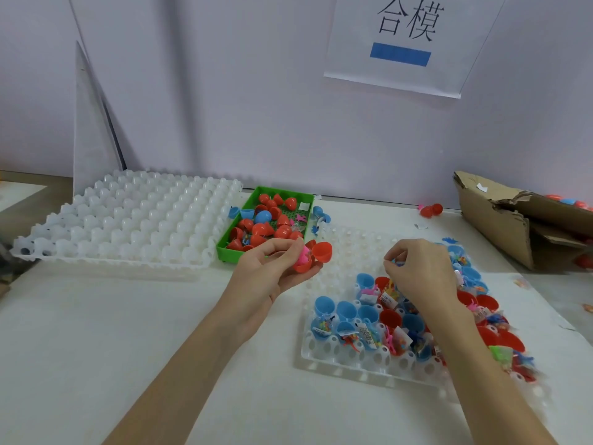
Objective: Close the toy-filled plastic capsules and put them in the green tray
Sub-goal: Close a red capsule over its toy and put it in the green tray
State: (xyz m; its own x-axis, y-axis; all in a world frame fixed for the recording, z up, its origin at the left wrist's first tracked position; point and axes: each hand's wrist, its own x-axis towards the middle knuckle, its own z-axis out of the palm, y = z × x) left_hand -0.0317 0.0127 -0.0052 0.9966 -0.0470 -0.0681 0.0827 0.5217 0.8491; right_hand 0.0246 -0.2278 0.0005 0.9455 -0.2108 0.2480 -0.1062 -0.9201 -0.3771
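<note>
Capsules (369, 319), open and toy-filled, sit in the white holder tray (324, 356) at the table's near right. I see my right hand (417, 271) above them, fingertips pinching something small. My left hand (272, 268) grips an open red capsule (313, 256) just before the green tray (231, 248), where closed capsules lie.

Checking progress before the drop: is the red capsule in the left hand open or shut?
Open. The red plastic capsule has its lid half swung aside, pink toy showing.

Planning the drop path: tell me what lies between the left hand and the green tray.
Head view: nothing; left hand, holding an open red capsule, overlaps the green tray's near edge.
</note>
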